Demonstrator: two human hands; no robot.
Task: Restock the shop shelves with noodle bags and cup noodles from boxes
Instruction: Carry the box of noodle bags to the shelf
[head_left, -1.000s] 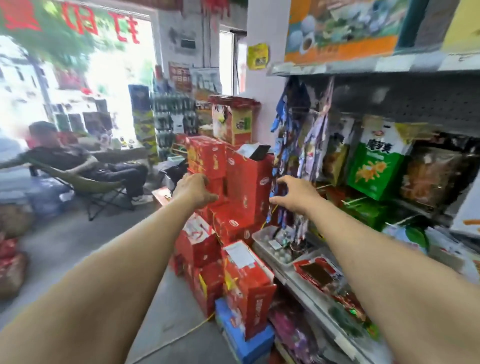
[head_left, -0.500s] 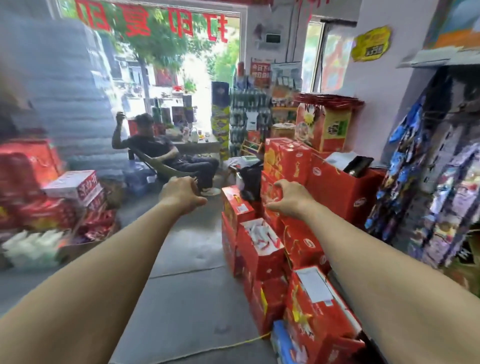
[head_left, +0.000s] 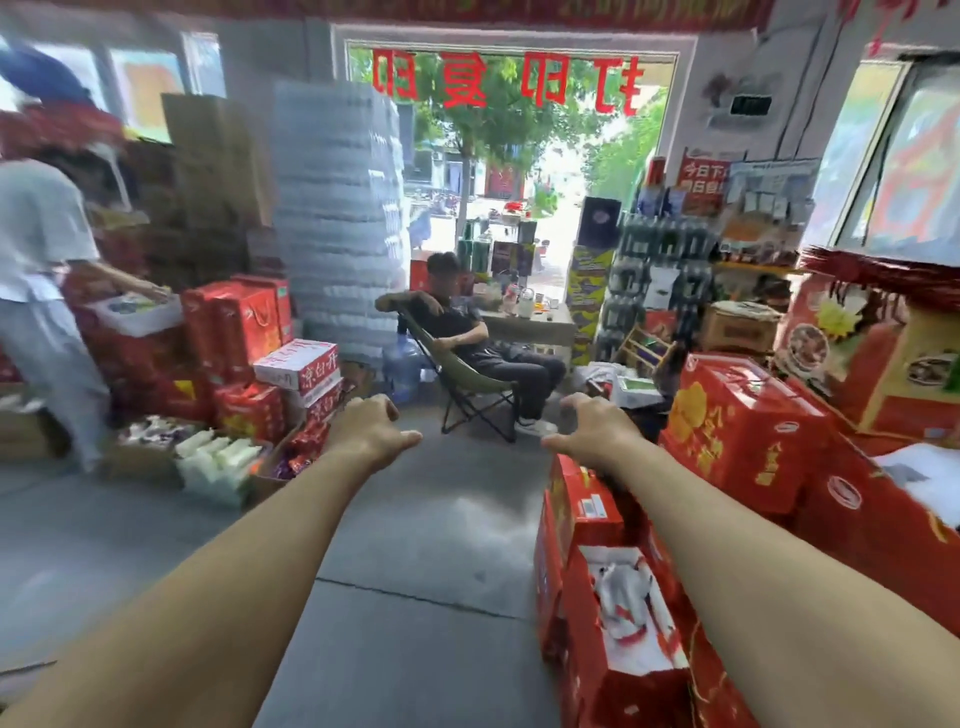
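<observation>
Turning from shelf to stock: the wearer is swinging round from the snack shelves, in view at rt a sec ago, and is now facing the shop doorway (head_left: 509, 218); the shelves are gone from view. Left hand (head_left: 371, 431) and right hand (head_left: 592, 434) are both travelling out in front, empty as before, fingers drooping in a loose curl, gripping nothing. Right hand is hanging just above the stacked red cartons (head_left: 743, 431) at rt. Nearest the camera, an open red carton (head_left: 623, 693) is showing white-and-red packets (head_left: 631, 613) inside, poss. the noodle bags, though the print is too blurred to confirm. Reading: nothing is being shelved at this point; the wearer is prob. heading back to the boxes for the next load, so the restock is mid-cycle w/ a pick-up yet to come.

Underfoot, a bare grey concrete floor (head_left: 415, 571) is running to the door, w/ a crack line across it. At left, open cardboard boxes (head_left: 140, 462) are sitting on the floor holding pale packs (head_left: 218, 452), beside more red cases and a white-and-red carton (head_left: 298, 364). Behind, a tall stack of wrapped water bottles (head_left: 337, 208) is standing next to the doorway. One person (head_left: 457, 322) is sitting in a folding chair (head_left: 478, 395) mid-shop; another, in pale clothes (head_left: 36, 249), is bending over a box at far left.
</observation>
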